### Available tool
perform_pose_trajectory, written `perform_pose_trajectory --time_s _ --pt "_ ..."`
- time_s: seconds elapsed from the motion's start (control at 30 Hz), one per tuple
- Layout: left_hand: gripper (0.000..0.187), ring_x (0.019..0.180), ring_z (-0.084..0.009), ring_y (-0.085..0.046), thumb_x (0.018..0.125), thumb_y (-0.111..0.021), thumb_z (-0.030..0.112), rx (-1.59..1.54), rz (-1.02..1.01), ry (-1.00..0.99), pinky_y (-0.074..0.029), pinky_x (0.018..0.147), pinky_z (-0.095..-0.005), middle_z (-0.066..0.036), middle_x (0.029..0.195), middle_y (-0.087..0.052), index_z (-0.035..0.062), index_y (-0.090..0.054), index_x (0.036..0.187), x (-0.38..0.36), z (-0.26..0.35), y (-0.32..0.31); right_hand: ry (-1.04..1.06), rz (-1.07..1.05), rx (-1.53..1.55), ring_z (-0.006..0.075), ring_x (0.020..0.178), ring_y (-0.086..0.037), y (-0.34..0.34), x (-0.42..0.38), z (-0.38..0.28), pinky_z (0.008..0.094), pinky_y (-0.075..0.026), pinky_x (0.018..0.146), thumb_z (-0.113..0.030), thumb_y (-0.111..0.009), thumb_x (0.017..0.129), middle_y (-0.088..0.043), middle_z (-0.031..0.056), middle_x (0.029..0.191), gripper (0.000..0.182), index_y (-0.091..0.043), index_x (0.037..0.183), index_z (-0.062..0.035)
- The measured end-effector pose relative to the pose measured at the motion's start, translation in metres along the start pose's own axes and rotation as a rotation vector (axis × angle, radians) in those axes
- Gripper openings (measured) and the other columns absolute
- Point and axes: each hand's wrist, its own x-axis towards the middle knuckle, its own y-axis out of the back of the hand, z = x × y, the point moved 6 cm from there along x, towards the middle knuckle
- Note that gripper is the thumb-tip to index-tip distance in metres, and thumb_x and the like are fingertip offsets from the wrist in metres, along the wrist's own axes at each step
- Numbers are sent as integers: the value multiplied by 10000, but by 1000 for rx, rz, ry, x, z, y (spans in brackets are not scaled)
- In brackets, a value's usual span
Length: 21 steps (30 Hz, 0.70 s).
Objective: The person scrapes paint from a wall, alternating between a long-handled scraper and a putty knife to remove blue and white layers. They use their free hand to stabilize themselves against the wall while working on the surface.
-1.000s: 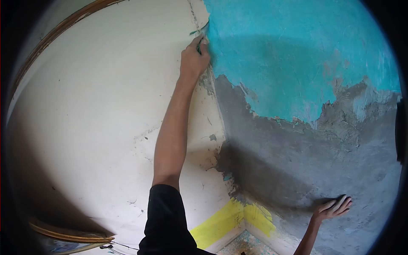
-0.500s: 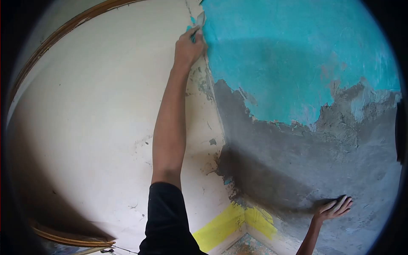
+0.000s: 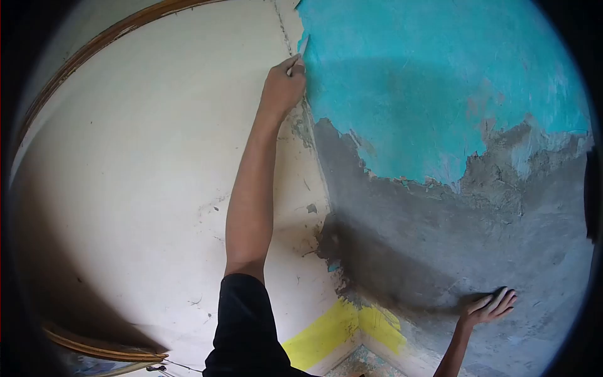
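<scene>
High on the wall corner, my left hand (image 3: 284,85) is closed around a putty knife (image 3: 304,45). Only part of its blade shows, and the handle is hidden in my fist. The blade lies at the corner line, against the edge of the turquoise paint (image 3: 402,94). Low on the right, my right hand (image 3: 490,306) rests with fingers spread on the bare grey plaster (image 3: 408,220) and holds nothing.
The cream wall (image 3: 157,157) on the left has chips and a thin crack near the top. Yellow paint (image 3: 323,333) crosses the bottom of the corner. A wooden-edged object (image 3: 103,352) sits at lower left, and brown trim (image 3: 94,50) curves along the upper left.
My left hand with the putty knife has moved slightly down and to the right, and the blade has turned more edge-on. My right hand stays on the grey plaster.
</scene>
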Motion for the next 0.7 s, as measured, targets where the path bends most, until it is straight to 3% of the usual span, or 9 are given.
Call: perform_pose_trajectory --time_s 0.23,0.33,0.57,0.7 --pt "431 1130 -382 -607 930 -484 274 -12 14 109 -452 981 -381 -283 1168 -627 11 -614 1245 23 9 2 -10 -23 -2 346 1399 -345 -3 -5 6 488 -157 1172 -217 -364 988 -444 214 1446 469 -518 1320 75" --pt "434 1107 -373 -622 930 -488 277 57 -13 -29 -463 959 -374 -286 1154 -633 8 -612 1247 1 3 -1 -16 -29 -11 349 1400 -344 -6 -12 8 491 -154 1171 -213 -364 985 -445 219 1443 468 -518 1320 76" --pt "437 1069 -354 -644 929 -489 276 52 16 55 -480 928 -368 -288 1104 -652 8 -609 1253 28 9 4 -14 -16 -6 353 1382 -372 -2 -5 5 483 -167 1163 -208 -355 1000 -459 204 1439 457 -515 1330 63" --pt "432 1071 -369 -637 923 -474 262 151 -9 -159 -476 946 -389 -274 1084 -660 42 -604 1271 56 2 21 2 -20 -32 363 1384 -365 -3 -6 5 496 -173 1165 -210 -370 985 -450 228 1435 466 -516 1319 79"
